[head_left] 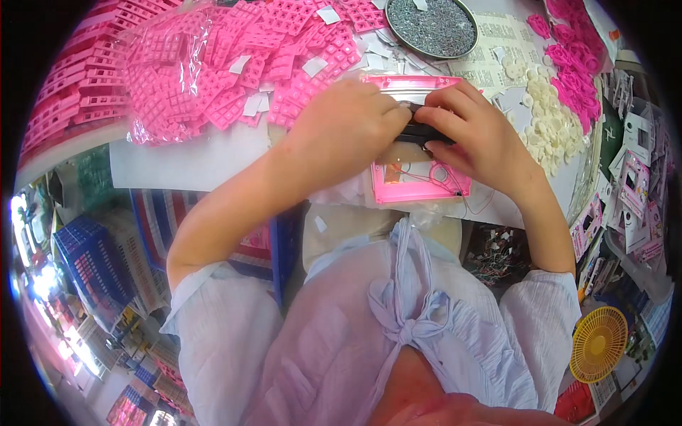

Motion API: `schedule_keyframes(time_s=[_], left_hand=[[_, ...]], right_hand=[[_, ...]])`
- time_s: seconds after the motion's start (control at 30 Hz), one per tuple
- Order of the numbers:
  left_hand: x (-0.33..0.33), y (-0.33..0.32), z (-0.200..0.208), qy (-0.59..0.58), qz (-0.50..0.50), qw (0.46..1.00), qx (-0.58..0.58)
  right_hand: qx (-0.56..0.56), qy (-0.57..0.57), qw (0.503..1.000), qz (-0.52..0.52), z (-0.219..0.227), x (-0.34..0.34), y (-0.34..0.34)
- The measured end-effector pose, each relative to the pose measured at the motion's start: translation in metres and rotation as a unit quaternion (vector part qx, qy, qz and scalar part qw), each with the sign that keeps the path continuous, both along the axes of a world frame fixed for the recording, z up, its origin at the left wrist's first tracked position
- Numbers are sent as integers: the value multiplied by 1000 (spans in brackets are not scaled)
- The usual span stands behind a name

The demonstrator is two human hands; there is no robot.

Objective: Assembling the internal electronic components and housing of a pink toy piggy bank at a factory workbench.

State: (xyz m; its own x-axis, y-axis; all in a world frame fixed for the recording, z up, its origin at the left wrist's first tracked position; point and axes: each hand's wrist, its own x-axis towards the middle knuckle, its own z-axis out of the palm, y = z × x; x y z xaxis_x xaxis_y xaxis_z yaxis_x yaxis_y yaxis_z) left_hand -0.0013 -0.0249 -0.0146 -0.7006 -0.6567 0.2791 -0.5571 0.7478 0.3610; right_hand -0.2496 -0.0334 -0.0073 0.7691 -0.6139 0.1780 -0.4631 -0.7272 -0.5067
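A flat pink plastic casing (419, 186) lies open on the white table, thin red wires (440, 177) looping over its near part. My left hand (348, 128) rests over the casing's left side, fingers curled onto a small black part (419, 132) at its middle. My right hand (476, 131) meets it from the right, fingertips pinching the same black part. The part itself is mostly hidden between the fingers.
A heap of pink gridded plastic pieces (234, 64), some bagged, covers the table's far left. A round metal dish of small grey bits (432, 27) sits at the back. White round pieces (550, 121) and pink pieces (575, 64) lie right. A yellow fan (598, 343) stands lower right.
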Motion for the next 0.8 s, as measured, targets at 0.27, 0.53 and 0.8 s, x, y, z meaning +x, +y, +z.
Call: schedule_keyframes(time_s=[0.27,0.53,0.8], left_hand=[[-5,-18,-4,97,98,946,294],[-5,-23,2,91,96,917,376],[-7,-33,7,46,70,929,360]], right_hand=[[-46,40,998,-26,8,10,12],[-98,93,989,-52,13,18,25],[-121,182,974,-64,25,29,31]])
